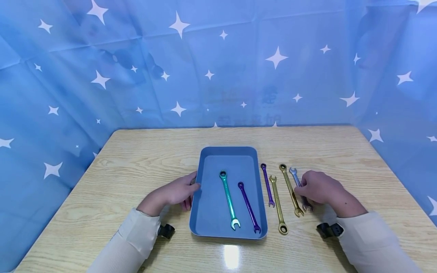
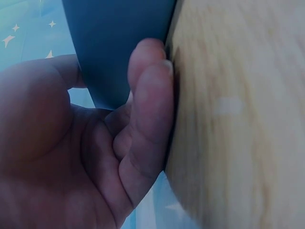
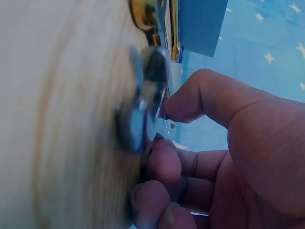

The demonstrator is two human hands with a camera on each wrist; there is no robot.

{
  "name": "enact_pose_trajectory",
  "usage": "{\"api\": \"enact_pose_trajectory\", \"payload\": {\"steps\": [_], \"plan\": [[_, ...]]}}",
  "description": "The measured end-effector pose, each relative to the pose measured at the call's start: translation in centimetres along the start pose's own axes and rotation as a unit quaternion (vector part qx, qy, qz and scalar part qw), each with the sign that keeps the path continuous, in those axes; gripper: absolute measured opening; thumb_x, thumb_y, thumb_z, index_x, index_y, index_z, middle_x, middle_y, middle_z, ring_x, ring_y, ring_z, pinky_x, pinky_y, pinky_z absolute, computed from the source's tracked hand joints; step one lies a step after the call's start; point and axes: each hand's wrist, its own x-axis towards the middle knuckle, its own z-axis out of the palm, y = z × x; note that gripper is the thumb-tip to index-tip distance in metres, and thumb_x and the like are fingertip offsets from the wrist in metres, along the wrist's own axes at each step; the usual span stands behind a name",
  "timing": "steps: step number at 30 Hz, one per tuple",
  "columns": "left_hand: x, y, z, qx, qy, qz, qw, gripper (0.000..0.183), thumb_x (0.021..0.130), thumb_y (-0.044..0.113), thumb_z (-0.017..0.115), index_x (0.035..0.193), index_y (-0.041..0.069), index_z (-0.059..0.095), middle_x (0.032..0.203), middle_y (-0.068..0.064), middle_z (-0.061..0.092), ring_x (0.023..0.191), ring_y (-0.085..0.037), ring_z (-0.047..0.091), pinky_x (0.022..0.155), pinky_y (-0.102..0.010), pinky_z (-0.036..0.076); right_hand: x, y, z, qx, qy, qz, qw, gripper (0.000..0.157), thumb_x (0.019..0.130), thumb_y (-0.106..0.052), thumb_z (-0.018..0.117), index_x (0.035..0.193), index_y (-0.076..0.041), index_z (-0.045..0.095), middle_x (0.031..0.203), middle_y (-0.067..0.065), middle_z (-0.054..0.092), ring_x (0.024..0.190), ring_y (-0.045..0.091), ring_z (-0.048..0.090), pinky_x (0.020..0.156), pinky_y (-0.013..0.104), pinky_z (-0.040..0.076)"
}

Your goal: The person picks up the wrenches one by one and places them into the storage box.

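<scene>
A blue-grey tray (image 1: 211,226) lies on the table with a green wrench (image 1: 228,198) and a purple wrench (image 1: 249,206) in it. My left hand (image 1: 175,192) grips the tray's left side, thumb at the rim and fingers curled against the outer wall. To the right of the tray, my right hand (image 1: 319,186) pinches a silver wrench (image 1: 296,178) between thumb and fingers. The wrench's open end (image 3: 138,126) shows blurred, close over the wood in the right wrist view. The hand hides part of its shaft.
Between the tray and my right hand lie another purple wrench (image 1: 268,185) and two gold wrenches, one nearer the tray (image 1: 278,204) and one beside the silver wrench (image 1: 290,188). A blue star-patterned cloth (image 1: 232,87) hangs behind the wooden table (image 1: 136,159).
</scene>
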Motion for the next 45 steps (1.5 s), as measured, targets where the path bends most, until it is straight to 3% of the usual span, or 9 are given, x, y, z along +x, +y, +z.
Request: {"api": "enact_pose_trajectory", "payload": {"steps": [45], "plan": [[-0.08,0.04,-0.01,0.001,0.003,-0.004,1.0000,0.053,0.098,0.031,0.035,0.147,0.029,0.014,0.065,-0.015,0.062,0.052,-0.028,0.062,0.050,-0.040,0.054,-0.37,-0.30,-0.38,-0.037,0.002,-0.003,0.999,0.039,0.091,-0.027,0.051,0.054,-0.018,0.042,0.043,-0.005,0.036,0.038,0.011,0.032,0.042,0.027,0.031]]}}
